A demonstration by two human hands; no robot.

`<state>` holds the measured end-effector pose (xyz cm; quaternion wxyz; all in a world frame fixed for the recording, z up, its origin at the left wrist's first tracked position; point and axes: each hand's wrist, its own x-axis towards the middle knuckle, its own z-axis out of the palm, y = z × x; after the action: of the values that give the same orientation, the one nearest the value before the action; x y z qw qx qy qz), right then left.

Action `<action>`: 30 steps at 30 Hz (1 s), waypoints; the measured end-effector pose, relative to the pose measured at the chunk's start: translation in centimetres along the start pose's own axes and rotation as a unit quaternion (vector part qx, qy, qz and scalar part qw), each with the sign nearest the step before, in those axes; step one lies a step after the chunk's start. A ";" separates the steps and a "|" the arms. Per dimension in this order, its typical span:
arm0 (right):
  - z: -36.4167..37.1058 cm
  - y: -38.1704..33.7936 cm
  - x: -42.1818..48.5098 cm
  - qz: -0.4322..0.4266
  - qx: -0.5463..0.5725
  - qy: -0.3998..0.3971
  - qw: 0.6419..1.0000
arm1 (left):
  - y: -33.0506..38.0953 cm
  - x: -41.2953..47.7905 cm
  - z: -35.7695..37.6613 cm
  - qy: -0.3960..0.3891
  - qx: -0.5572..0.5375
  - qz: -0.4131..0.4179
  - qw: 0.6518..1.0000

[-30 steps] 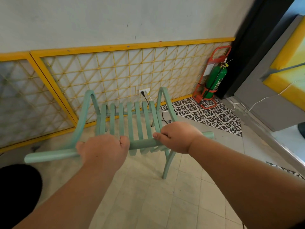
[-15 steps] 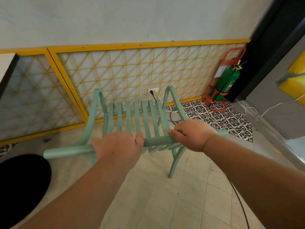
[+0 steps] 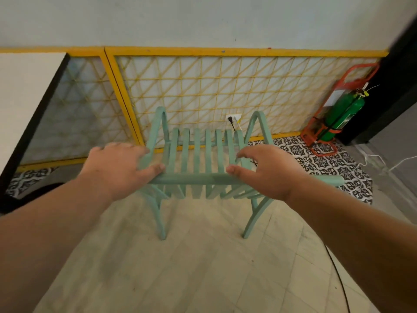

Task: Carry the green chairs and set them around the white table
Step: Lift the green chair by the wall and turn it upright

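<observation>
Both hands have let go. My left hand (image 3: 119, 168) and right hand (image 3: 264, 170) are spread, fingers straight, gripping nothing. Only the thumbs look to touch the top rail (image 3: 196, 178) of the green chair (image 3: 196, 152). Half a second ago both fists were wrapped tight round that rail, so this is a release.

The chair stands upright on the tiled floor (image 3: 191, 267), both near legs planted, seat slats running away from me. I read it as set down, so this chair's carry looks finished.

The white table (image 3: 20, 105) is at the left edge, near the chair but not touching it. It has slid much further into view than before, when only a corner showed. Whether the chair sits close enough to it I can't say.

Behind is the yellow lattice panel (image 3: 214, 86) with a wall socket (image 3: 233, 118). A green fire extinguisher (image 3: 343, 118) is far right.
</observation>
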<state>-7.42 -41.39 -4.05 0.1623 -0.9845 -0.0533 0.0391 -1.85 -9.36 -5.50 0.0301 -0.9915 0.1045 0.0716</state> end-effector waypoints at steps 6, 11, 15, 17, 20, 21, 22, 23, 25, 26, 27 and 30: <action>2.8 -4.1 1.4 -0.032 -0.033 -0.052 0.998 | -1.0 0.4 1.2 -0.004 -0.011 0.018 1.000; 3.3 -5.1 1.7 -0.032 -0.172 -0.052 0.983 | -1.3 0.4 1.0 -0.020 0.007 0.038 0.999; 3.2 -4.9 1.8 -0.046 -0.191 -0.061 0.979 | -1.2 0.3 0.7 -0.061 -0.026 0.067 0.996; 3.2 -4.8 1.8 -0.050 -0.195 -0.058 0.978 | -1.1 0.4 0.6 -0.088 -0.048 0.071 0.992; 3.1 -4.6 1.8 -0.058 -0.193 -0.056 0.978 | -0.8 0.2 0.4 -0.110 -0.058 0.069 0.990; 3.1 -4.5 1.8 -0.059 -0.189 -0.056 0.979 | -0.5 0.1 0.3 -0.112 -0.055 0.066 0.990; 3.0 -4.3 1.9 -0.062 -0.185 -0.057 0.979 | -0.2 0.0 0.2 -0.113 -0.051 0.062 0.990; 3.0 -4.0 2.0 -0.066 -0.184 -0.058 0.979 | 0.1 -0.1 0.2 -0.112 -0.045 0.060 0.991; 3.0 -3.4 2.1 -0.073 -0.185 -0.062 0.978 | 0.7 -0.3 0.2 -0.107 -0.042 0.057 0.992; 2.9 -3.1 2.2 -0.076 -0.186 -0.061 0.978 | 0.9 -0.4 0.3 -0.105 -0.044 0.056 0.992; 2.8 -2.8 2.2 -0.078 -0.186 -0.058 0.978 | 1.2 -0.6 0.3 -0.103 -0.046 0.057 0.992; 2.3 -1.5 2.4 -0.080 -0.178 -0.053 0.979 | 2.7 -1.6 0.2 -0.099 -0.046 0.050 0.993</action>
<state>-5.38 -38.96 -5.83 -0.0160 -0.9868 -0.1463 0.0679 -3.95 -11.67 -5.58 -0.0089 -0.9733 0.1472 0.1758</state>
